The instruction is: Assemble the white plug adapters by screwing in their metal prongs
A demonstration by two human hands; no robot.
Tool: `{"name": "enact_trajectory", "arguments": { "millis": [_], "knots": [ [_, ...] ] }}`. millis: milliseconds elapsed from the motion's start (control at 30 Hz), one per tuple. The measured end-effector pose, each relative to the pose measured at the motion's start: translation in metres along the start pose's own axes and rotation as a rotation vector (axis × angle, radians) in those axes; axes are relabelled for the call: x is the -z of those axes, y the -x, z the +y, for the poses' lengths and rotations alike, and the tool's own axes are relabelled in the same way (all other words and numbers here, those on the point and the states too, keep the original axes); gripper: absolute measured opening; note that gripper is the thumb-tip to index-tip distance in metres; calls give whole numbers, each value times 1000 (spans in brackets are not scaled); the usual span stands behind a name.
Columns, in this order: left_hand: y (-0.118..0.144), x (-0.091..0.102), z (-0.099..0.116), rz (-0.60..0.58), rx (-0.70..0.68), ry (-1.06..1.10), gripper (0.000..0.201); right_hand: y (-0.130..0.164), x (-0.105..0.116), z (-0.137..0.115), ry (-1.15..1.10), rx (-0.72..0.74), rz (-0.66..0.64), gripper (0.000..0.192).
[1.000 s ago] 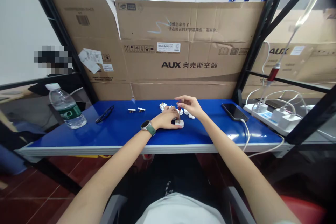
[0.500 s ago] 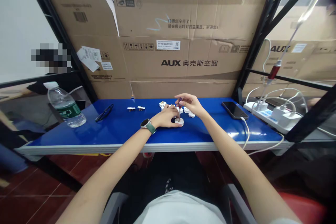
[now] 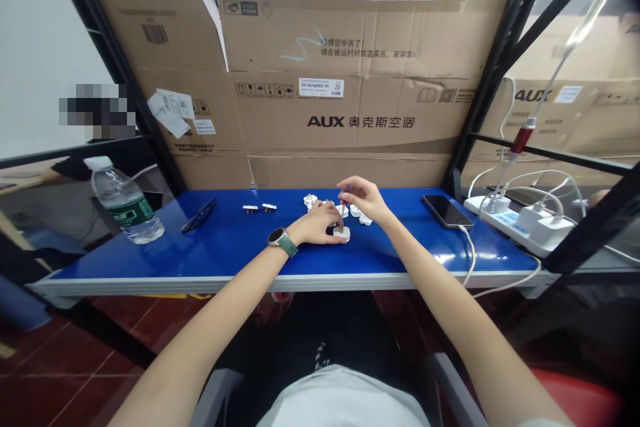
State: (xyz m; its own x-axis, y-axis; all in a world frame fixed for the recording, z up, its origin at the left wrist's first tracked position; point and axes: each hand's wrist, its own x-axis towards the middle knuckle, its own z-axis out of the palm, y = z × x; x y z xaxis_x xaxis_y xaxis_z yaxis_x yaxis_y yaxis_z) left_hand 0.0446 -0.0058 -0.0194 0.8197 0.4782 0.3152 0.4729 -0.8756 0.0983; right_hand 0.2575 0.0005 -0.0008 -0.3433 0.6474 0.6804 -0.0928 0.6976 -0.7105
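Observation:
My left hand rests on the blue table and is closed on a small white plug piece, thumb against its side. Over that piece, the fingertips of my right hand pinch a slim screwdriver. It stands nearly upright, tip down at the white piece; the fingers partly hide its handle. Several white plug parts lie just behind my hands, some covered by them. Further left are two white plug parts with pins, one beside the other.
A water bottle and a dark looped item are on the left of the blue table. To the right lie a phone with its cable and a white power strip. A cardboard panel closes off the back.
My right fingers have shifted slightly around the screwdriver's handle, and less of the handle shows. My left hand and the white plug piece stay in place.

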Motion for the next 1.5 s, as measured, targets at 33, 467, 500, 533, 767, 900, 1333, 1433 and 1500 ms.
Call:
{"name": "enact_trajectory", "arguments": {
  "millis": [33,467,500,533,767,900,1333,1433,1500],
  "knots": [
    [0,1,1,-1,-2,2,42,0,1,0,-7,-3,23,35],
    [4,14,2,158,72,62,30,-4,3,-9,31,46,268,39],
    [3,13,1,174,80,62,28,-4,2,-9,21,49,281,39],
    [3,13,-1,190,84,64,26,-4,2,-10,13,49,291,40],
    [7,22,-13,184,100,0,24,-6,5,-10,38,98,382,38],
    [16,32,-27,110,78,15,24,-6,17,2,86,79,418,35],
    [19,29,-37,10,82,-13,23,4,16,-2,631,-147,-401,26],
    [19,27,-40,43,76,-35,26,6,18,-6,633,-235,-547,38],
    [18,26,-41,68,77,-54,32,6,20,-7,625,-285,-592,48]
  ]
}}
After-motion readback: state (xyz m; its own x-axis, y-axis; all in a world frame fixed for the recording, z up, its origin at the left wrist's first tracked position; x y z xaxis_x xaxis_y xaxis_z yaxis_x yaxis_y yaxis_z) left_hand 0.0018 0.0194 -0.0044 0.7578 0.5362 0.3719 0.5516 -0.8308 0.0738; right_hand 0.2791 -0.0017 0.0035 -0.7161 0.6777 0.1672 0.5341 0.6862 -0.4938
